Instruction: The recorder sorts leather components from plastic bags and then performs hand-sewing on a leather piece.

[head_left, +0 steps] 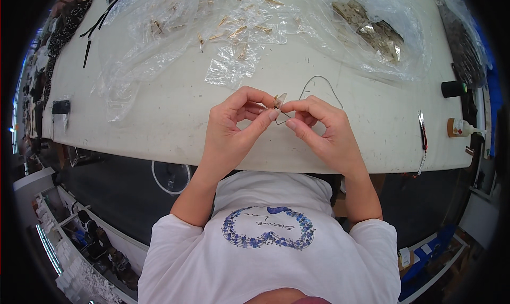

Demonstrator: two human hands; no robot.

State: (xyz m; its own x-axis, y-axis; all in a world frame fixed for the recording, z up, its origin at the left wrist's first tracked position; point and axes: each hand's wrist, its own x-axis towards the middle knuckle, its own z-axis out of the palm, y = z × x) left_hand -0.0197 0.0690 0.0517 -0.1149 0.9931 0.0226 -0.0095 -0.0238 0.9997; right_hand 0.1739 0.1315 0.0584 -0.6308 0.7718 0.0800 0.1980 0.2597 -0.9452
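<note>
Over the near middle of the table [175,110], both my hands meet at a small translucent beige piece [281,98]. The thumb and forefinger of my left hand [226,126] pinch it, and a bit of gold colour shows beside it. My right hand [326,131] pinches a thin dark cord [322,76] close to the piece. The cord loops up behind the right hand and lies on the table. Fingertips hide where cord and piece meet, so I cannot tell if the cord passes through it.
Beyond my hands lie a clear bag of brownish translucent pieces [372,30] and a small clear bag with gold-coloured pieces [236,33]. A black thread spool [453,89], a bottle with amber contents [460,127] and a slim red-and-black tool [423,134] are at the right.
</note>
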